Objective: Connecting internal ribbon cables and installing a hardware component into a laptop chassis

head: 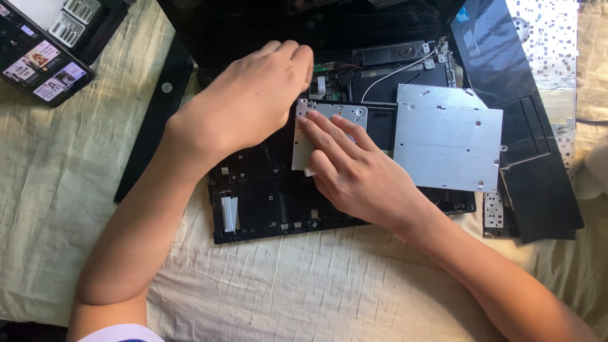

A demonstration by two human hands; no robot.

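Hands: right hand (354, 171) flat, fingers pressing small metal bracket (329, 114) left of silver optical drive (446, 136); left hand (253, 95) clenched above, contents hidden. Bracket looks thin, stiff, light; grip edges.

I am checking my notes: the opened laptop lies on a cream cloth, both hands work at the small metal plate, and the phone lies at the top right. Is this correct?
Not quite. The head view shows the phone at the top left, not the top right. The rest holds: the opened laptop lies on the cream cloth, and the left hand and right hand work at the small metal plate.
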